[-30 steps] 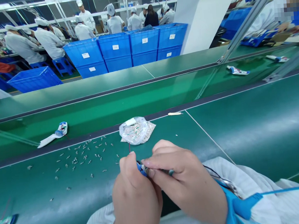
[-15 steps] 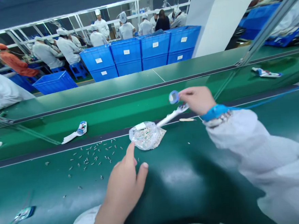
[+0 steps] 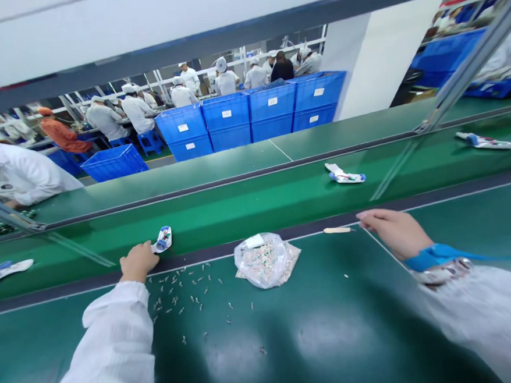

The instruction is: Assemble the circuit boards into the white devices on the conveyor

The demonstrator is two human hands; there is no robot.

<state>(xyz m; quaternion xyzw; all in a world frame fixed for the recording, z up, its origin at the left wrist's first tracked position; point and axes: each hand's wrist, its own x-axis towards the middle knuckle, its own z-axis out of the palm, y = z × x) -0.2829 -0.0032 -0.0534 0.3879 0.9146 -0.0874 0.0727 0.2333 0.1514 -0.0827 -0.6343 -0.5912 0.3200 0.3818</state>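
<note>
Left hand [image 3: 135, 262] rests loosely curled, holding nothing visible, at the far edge of the green bench surface [image 3: 336, 349], just beside a white-and-blue moulded plastic piece [image 3: 163, 239]. Right hand [image 3: 393, 231] lies narrow and empty, fingers extended, near a slim cream-coloured stick [image 3: 337, 230]; a blue wrist strap [image 3: 430, 257] circles the wrist. Between the hands sits a clear plastic bag of small metal parts [image 3: 267, 261]. Loose small metal terminals [image 3: 179, 296] lie scattered left of it, below the left hand, leaving the bench right of the bag less cluttered.
</note>
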